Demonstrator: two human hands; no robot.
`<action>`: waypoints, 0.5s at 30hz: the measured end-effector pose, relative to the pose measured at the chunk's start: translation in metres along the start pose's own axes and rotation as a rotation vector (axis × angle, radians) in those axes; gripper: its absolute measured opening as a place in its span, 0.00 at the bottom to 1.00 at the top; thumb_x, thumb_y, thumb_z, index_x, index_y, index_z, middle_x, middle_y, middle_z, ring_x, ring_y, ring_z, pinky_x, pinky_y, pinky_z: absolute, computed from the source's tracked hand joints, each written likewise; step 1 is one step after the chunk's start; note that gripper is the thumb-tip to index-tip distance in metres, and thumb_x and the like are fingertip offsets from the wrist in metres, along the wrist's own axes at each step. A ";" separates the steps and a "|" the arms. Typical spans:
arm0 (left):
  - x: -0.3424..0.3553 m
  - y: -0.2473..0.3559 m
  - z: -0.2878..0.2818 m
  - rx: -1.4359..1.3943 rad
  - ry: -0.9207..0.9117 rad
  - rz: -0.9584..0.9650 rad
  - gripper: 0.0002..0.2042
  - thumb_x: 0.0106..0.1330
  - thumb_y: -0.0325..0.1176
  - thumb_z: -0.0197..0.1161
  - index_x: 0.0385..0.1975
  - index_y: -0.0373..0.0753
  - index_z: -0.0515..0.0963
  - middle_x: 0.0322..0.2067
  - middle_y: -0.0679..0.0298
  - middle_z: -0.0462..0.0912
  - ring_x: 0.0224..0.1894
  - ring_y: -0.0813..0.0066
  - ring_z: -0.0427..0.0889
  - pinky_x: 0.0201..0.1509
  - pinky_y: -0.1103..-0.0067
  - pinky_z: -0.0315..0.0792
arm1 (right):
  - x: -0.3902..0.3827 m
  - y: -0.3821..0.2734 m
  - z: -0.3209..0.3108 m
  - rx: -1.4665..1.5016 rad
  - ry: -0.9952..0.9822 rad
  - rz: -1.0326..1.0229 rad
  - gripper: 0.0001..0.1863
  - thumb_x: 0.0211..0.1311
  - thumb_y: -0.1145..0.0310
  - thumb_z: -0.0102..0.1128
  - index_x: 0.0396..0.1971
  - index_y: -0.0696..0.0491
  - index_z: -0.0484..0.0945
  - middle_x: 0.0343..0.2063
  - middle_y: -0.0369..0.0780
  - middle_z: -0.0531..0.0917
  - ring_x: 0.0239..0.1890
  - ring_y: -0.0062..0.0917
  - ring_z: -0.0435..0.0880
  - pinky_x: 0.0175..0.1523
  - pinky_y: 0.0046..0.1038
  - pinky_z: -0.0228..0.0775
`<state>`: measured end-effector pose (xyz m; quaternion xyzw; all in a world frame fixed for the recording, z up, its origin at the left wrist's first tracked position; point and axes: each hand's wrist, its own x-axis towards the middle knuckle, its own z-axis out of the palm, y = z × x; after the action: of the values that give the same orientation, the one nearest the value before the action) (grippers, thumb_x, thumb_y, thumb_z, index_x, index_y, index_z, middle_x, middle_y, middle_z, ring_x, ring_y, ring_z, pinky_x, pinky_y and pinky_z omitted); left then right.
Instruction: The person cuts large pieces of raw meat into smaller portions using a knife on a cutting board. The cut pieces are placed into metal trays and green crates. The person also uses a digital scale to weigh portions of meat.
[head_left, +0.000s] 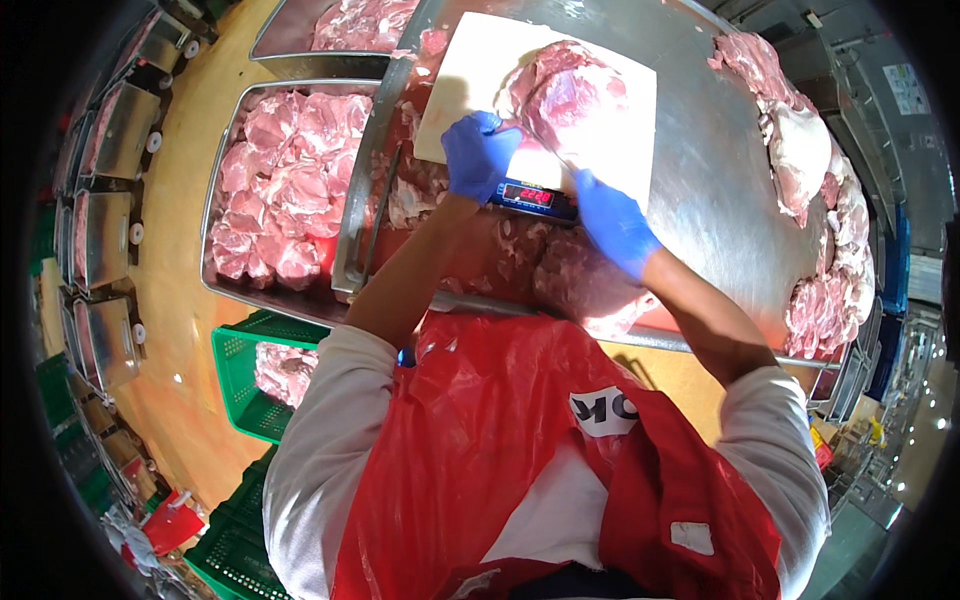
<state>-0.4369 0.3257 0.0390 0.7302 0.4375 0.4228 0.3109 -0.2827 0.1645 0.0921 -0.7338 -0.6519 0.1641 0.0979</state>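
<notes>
Gripping a thin knife [549, 148], your right hand [614, 222] points its blade up and left toward the near edge of the meat [572, 92]; your left hand [476, 158] is nearer, fingers curled at the lower-left edge, whether pinching it cannot be told; the roundish meat lies just beyond both, on the white board [472, 58], showing no clear long axis

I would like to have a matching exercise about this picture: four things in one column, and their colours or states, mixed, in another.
1. Cutting board
2. Apron
3. Left hand
4. Plastic crate

A. Green, with meat inside
B. Gloved in blue
C. White, under a large meat piece
D. Red and shiny

Pairs: 1-C; 2-D; 3-B; 4-A
</notes>
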 end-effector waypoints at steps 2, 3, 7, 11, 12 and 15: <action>-0.011 -0.015 -0.007 -0.090 -0.005 -0.070 0.06 0.50 0.30 0.65 0.17 0.36 0.77 0.14 0.62 0.75 0.17 0.77 0.71 0.26 0.76 0.67 | -0.035 0.010 -0.020 -0.206 -0.199 0.115 0.12 0.69 0.70 0.43 0.48 0.59 0.65 0.36 0.59 0.81 0.36 0.53 0.83 0.41 0.47 0.77; -0.013 -0.019 -0.013 -0.219 0.008 -0.186 0.05 0.51 0.29 0.65 0.18 0.36 0.77 0.15 0.64 0.76 0.18 0.79 0.71 0.26 0.78 0.66 | -0.046 0.017 -0.031 -0.285 -0.297 0.171 0.12 0.69 0.70 0.42 0.49 0.59 0.65 0.36 0.60 0.81 0.36 0.54 0.83 0.41 0.48 0.77; -0.020 -0.039 -0.022 -0.487 -0.043 -0.349 0.06 0.49 0.30 0.65 0.23 0.35 0.78 0.18 0.66 0.77 0.23 0.83 0.72 0.27 0.79 0.68 | -0.071 0.012 -0.056 -0.363 -0.311 0.139 0.13 0.69 0.71 0.42 0.49 0.60 0.63 0.34 0.60 0.80 0.33 0.57 0.82 0.39 0.50 0.76; -0.015 -0.042 -0.021 -0.361 -0.116 -0.283 0.08 0.49 0.32 0.66 0.23 0.34 0.78 0.18 0.64 0.76 0.24 0.82 0.73 0.29 0.79 0.69 | -0.014 -0.026 -0.035 -0.135 -0.039 -0.014 0.12 0.69 0.70 0.43 0.46 0.61 0.64 0.31 0.60 0.80 0.30 0.57 0.81 0.38 0.51 0.74; -0.012 -0.040 -0.022 -0.360 -0.109 -0.251 0.08 0.49 0.32 0.66 0.23 0.34 0.78 0.18 0.64 0.76 0.24 0.82 0.72 0.29 0.79 0.69 | 0.008 -0.032 -0.027 -0.094 0.039 -0.060 0.11 0.69 0.70 0.43 0.45 0.61 0.64 0.31 0.60 0.80 0.30 0.58 0.81 0.37 0.52 0.74; -0.013 -0.036 -0.032 -0.326 -0.123 -0.190 0.08 0.49 0.32 0.66 0.23 0.34 0.77 0.18 0.66 0.74 0.24 0.83 0.71 0.28 0.79 0.68 | 0.060 -0.054 -0.024 0.024 -0.036 0.094 0.15 0.70 0.69 0.42 0.52 0.60 0.63 0.33 0.59 0.80 0.34 0.54 0.82 0.38 0.50 0.74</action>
<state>-0.4823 0.3321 0.0199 0.6499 0.4105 0.4115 0.4897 -0.3181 0.2322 0.1271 -0.7594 -0.6164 0.1894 0.0871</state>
